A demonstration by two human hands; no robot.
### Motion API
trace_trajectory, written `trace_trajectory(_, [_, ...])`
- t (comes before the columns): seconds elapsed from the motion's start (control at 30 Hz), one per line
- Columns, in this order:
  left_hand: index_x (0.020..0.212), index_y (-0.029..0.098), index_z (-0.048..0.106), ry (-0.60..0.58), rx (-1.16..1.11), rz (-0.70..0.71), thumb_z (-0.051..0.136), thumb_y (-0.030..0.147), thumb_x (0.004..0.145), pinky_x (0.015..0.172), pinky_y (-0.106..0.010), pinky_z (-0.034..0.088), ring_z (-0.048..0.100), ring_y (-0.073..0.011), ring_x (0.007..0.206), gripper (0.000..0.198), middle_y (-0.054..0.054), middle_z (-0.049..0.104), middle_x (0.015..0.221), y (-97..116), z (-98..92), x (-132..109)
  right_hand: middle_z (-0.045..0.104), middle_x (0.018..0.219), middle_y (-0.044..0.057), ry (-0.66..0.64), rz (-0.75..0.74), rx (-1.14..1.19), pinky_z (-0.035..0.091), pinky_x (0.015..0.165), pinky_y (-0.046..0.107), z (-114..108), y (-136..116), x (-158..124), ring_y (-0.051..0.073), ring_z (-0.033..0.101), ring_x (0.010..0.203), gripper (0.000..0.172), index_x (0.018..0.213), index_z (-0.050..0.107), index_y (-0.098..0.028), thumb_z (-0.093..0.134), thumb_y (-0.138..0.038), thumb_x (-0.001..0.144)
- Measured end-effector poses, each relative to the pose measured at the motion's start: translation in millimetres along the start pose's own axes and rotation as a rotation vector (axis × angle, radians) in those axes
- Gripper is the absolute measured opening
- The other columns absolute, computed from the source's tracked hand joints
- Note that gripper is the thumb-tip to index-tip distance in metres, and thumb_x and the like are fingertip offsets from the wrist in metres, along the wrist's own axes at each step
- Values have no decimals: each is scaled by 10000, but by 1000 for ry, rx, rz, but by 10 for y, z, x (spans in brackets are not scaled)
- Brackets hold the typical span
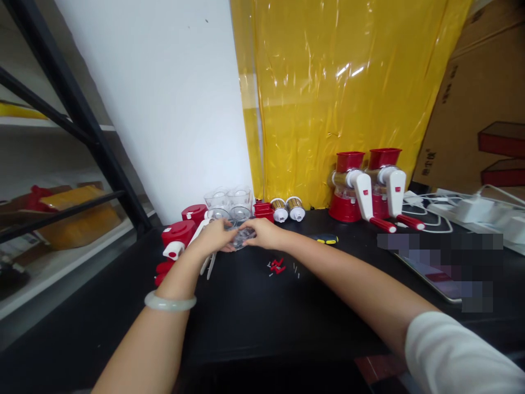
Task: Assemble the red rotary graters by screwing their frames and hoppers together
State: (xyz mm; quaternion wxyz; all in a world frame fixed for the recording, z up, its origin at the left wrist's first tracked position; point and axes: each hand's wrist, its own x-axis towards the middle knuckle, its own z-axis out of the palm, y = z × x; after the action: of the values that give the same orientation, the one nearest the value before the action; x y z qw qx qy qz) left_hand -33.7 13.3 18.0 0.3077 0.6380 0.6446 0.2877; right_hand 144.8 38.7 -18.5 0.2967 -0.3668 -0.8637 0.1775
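Between my two hands is a clear plastic part [243, 237], held low over the black table. My left hand [215, 237] grips its left side, and my right hand [261, 232] has its fingers curled on the right side. The hands hide much of the part, so its full shape is unclear. Right behind them stand several clear plastic housings [240, 202]. Red bases [179, 232] and white crank handles lie beside my left hand. Small red pieces [276, 266] and thin metal pins [296, 270] lie in front of my right hand.
Two assembled red-and-white rotary graters [348, 189] stand at the back right. Two drum blades [294, 208] and red parts [263, 210] sit at the back. A yellow-and-black screwdriver handle [327, 239] lies behind my right forearm. A tablet-like device [430, 279], white cables and a power strip [459, 210] are at right.
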Motion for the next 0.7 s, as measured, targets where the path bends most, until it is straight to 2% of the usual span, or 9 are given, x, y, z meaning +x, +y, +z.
trace_trajectory(0.1, [1113, 110, 681, 32, 393, 98, 627, 262, 831, 632, -353, 586, 753, -288, 659, 325, -83, 718, 620, -28, 17, -13, 754, 1072, 119, -6, -5, -66, 520, 867, 317, 84, 53, -19, 217, 717, 962, 406, 1164, 726, -129, 813, -164, 770])
trace_trajectory(0.17, [1111, 117, 712, 62, 559, 129, 596, 254, 834, 682, -347, 579, 755, -279, 694, 330, -97, 737, 658, -20, 24, -34, 749, 1046, 121, -4, -23, -91, 512, 846, 311, 127, 63, -20, 215, 708, 942, 378, 1135, 737, -126, 815, -164, 767])
trace_trajectory(0.33, [1086, 133, 753, 110, 826, 174, 574, 281, 842, 813, -339, 557, 752, -296, 922, 337, -169, 782, 972, 20, 14, -55, 734, 1027, 107, 37, -71, -107, 500, 858, 324, 211, 50, -23, 203, 681, 912, 365, 1111, 732, -141, 819, -158, 757])
trace_trajectory(0.53, [1196, 116, 729, 149, 947, 190, 583, 202, 804, 901, -351, 542, 708, -330, 1087, 427, -204, 746, 1144, 7, 5, -43, 700, 1036, 130, 30, -73, -144, 513, 796, 299, 332, 43, 3, 182, 678, 825, 441, 1131, 714, -104, 864, -220, 733])
trace_trajectory(0.7, [1296, 157, 677, 190, 906, 163, 565, 192, 817, 906, -392, 551, 685, -333, 1135, 494, -183, 732, 1203, 50, -6, -124, 676, 1013, 131, 53, -54, -220, 527, 839, 351, 383, 56, 45, 234, 680, 897, 538, 1118, 712, -103, 917, -327, 674])
